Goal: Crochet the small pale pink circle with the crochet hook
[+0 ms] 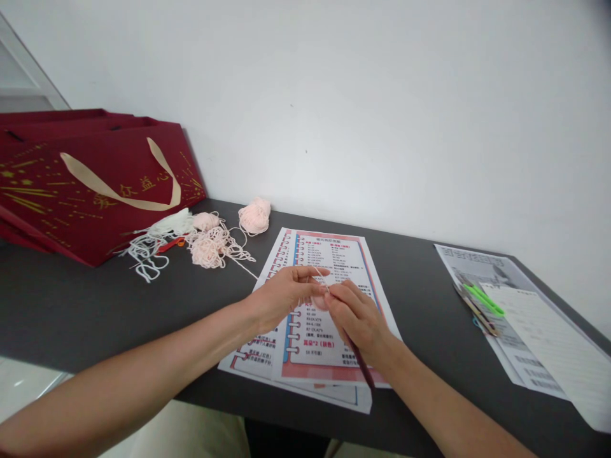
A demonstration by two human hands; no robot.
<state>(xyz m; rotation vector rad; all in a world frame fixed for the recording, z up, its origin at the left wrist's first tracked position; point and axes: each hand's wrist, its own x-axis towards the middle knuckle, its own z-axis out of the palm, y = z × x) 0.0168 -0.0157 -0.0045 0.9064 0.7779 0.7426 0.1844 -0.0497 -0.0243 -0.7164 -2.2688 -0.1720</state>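
Note:
Over the printed pattern sheet [315, 372], my left hand [279, 298] pinches a small pale pink crochet piece [321, 302], mostly hidden by the fingers. A strand of yarn [244, 266] runs from the left to that hand. Closed around a crochet hook [361, 364] is my right hand [359, 320]; the hook's dark red handle sticks out below the palm towards me. Its tip meets the piece between both hands, where stitches are too small to make out.
Loose pink yarn [209, 248], white yarn [174, 224] and a pink yarn ball [254, 216] lie at the back left, beside dark red gift bags [119, 184]. On the right, papers [548, 337] carry a bright green tool [483, 299]. A white wall [382, 127] stands behind the table.

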